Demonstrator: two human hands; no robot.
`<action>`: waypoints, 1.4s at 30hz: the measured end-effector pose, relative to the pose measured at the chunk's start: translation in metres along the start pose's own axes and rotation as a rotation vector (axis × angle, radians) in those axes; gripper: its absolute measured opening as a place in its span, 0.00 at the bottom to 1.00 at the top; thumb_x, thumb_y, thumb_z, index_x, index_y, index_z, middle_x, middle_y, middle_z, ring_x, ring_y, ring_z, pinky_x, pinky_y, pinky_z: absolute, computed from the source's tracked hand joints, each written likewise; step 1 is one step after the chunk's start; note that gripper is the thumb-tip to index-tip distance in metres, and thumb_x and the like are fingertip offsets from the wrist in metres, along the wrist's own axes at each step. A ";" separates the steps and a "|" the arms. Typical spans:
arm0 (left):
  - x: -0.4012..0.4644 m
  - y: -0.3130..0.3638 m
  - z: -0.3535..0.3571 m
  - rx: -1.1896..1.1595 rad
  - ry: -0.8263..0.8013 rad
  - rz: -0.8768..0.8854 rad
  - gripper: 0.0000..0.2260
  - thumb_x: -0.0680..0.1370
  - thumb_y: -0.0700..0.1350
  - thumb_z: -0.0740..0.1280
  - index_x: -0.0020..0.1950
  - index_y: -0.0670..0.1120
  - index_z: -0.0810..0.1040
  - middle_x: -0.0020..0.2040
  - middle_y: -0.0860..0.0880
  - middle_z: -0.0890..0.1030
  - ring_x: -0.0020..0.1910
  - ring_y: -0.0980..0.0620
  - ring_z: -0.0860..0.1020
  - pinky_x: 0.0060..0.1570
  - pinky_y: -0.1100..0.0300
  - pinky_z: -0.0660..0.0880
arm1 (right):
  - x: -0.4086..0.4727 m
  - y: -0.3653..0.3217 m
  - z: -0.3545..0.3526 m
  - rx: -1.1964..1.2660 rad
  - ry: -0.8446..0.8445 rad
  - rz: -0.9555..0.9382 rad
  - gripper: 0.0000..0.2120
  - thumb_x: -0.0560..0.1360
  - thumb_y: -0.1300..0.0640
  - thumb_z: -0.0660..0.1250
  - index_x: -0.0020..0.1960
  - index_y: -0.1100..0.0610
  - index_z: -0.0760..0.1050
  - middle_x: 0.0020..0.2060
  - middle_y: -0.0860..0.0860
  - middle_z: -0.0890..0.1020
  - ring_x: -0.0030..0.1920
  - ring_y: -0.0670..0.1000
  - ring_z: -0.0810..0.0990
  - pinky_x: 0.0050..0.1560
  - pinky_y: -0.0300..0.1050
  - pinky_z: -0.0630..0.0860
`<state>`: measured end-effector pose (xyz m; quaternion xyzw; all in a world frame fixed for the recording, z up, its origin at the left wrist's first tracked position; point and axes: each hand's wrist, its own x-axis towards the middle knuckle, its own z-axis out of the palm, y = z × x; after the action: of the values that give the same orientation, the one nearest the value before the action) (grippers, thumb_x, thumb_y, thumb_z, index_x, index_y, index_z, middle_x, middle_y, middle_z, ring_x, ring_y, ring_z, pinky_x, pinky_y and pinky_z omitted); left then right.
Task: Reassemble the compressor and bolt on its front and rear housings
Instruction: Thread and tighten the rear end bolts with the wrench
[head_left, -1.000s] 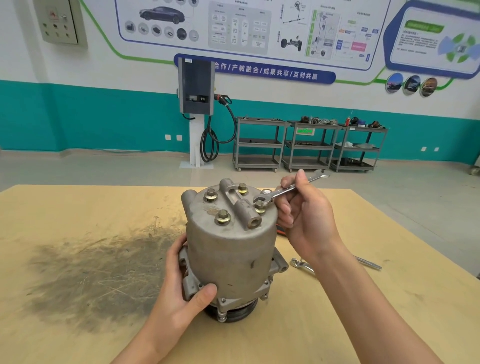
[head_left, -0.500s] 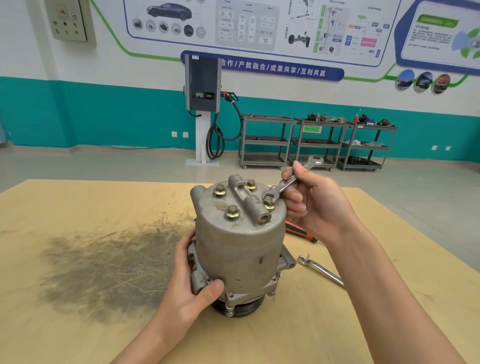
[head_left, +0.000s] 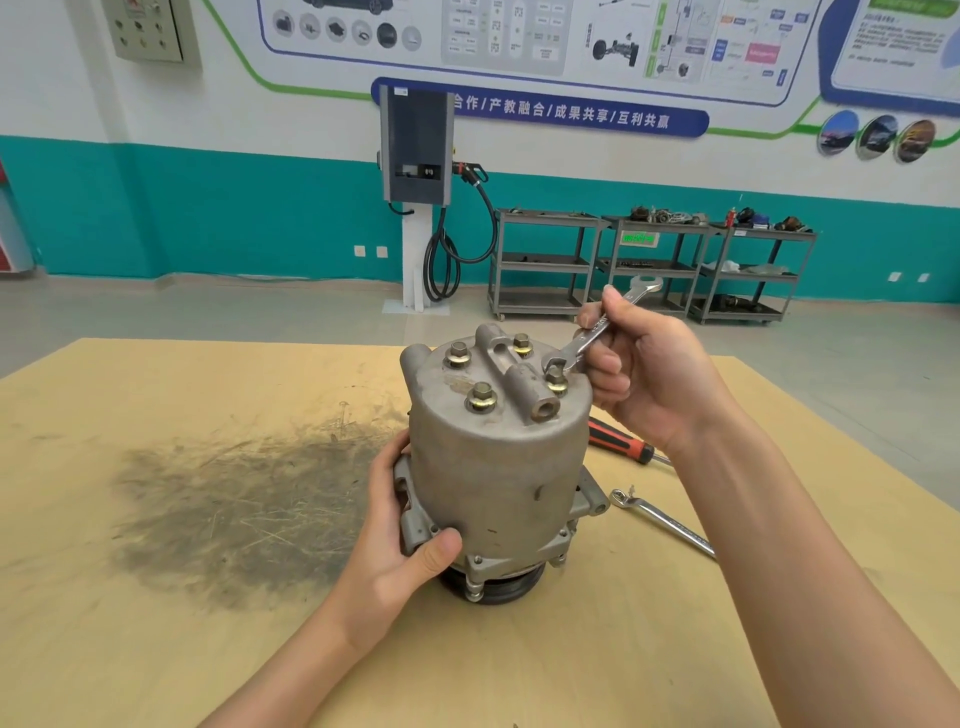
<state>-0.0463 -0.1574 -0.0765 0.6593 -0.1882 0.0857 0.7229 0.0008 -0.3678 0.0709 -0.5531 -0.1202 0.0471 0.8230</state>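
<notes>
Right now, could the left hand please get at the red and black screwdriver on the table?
Probably not: the left hand grips the grey metal compressor, which stands between it and the red and black screwdriver.

You have one grey cast-metal compressor, four brass-washered hex bolts on top, two silver steel spanners, and one red-and-black-handled screwdriver.

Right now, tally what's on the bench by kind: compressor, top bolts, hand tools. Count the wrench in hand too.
Compressor: 1
Bolts on its top: 4
Wrenches: 2, one in the right hand, one on the table
Screwdriver: 1
Total: 8
</notes>
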 end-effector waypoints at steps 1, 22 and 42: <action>0.000 0.000 0.000 0.000 -0.001 -0.001 0.48 0.63 0.69 0.76 0.73 0.54 0.56 0.66 0.66 0.73 0.68 0.61 0.72 0.60 0.70 0.71 | -0.001 0.002 -0.001 0.019 -0.002 -0.023 0.18 0.83 0.50 0.51 0.39 0.57 0.70 0.20 0.49 0.67 0.19 0.45 0.61 0.20 0.35 0.57; 0.000 0.003 0.001 0.011 -0.012 -0.002 0.49 0.61 0.69 0.76 0.73 0.54 0.56 0.64 0.68 0.74 0.67 0.63 0.73 0.58 0.71 0.71 | -0.040 0.057 0.007 -0.245 0.216 -0.934 0.14 0.82 0.46 0.55 0.43 0.51 0.71 0.25 0.47 0.74 0.24 0.49 0.71 0.27 0.36 0.67; -0.013 -0.012 0.015 0.281 0.138 0.050 0.56 0.52 0.60 0.83 0.69 0.77 0.50 0.64 0.80 0.62 0.65 0.76 0.65 0.57 0.79 0.66 | -0.017 0.007 0.006 -0.021 0.140 -0.493 0.26 0.84 0.50 0.49 0.33 0.52 0.75 0.21 0.50 0.66 0.24 0.49 0.62 0.44 0.45 0.69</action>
<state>-0.0561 -0.1722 -0.0921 0.7417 -0.1407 0.1744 0.6322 -0.0167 -0.3636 0.0642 -0.5176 -0.1947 -0.1946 0.8101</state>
